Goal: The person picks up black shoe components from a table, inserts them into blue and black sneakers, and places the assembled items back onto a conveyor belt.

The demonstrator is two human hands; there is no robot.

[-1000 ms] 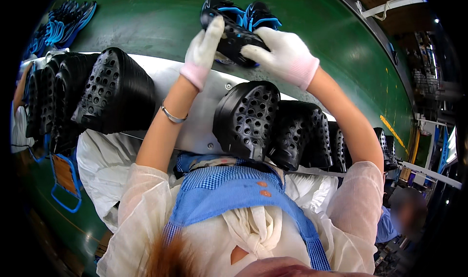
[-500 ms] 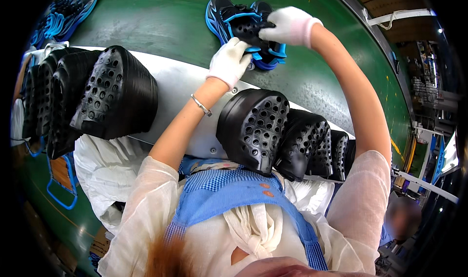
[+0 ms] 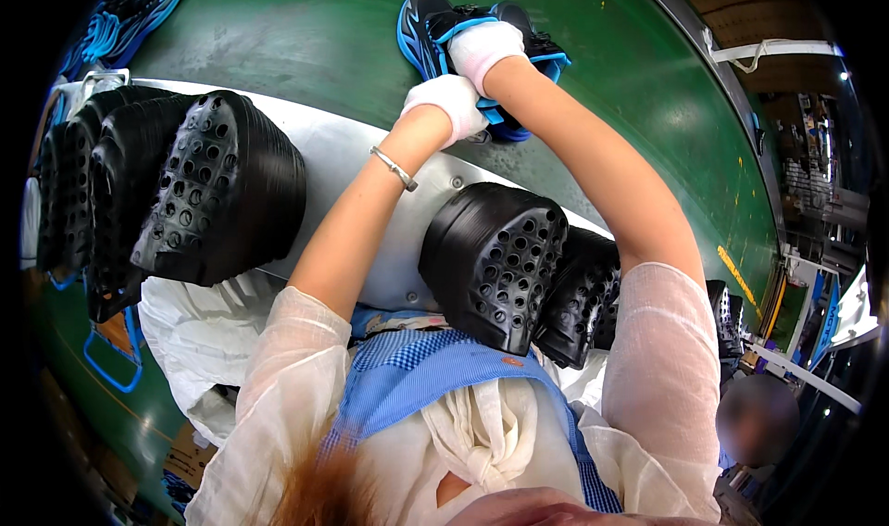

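Observation:
A pair of black and blue sneakers [image 3: 421,28] lies side by side on the green surface, toes away from me. My right hand [image 3: 485,52], in a white glove, reaches into the opening of the left-hand sneaker; its fingers are hidden inside. My left hand [image 3: 441,102], also gloved, is closed at the heel end of that same sneaker, its fingertips partly covered. The two hands nearly touch. Nested black perforated plastic shoe inserts [image 3: 505,257] rest on the white ledge between me and the shoes.
To the left stand more stacks of black inserts [image 3: 222,183] on the white ledge [image 3: 370,160]. Several blue and black sneakers [image 3: 139,26] sit at the far left on the green surface [image 3: 296,35]. Another person [image 3: 757,419] is at the lower right.
My right hand has moved left and down into the sneaker's opening, where a black perforated insert showed before; the insert is now hidden. My left hand stays at the heel.

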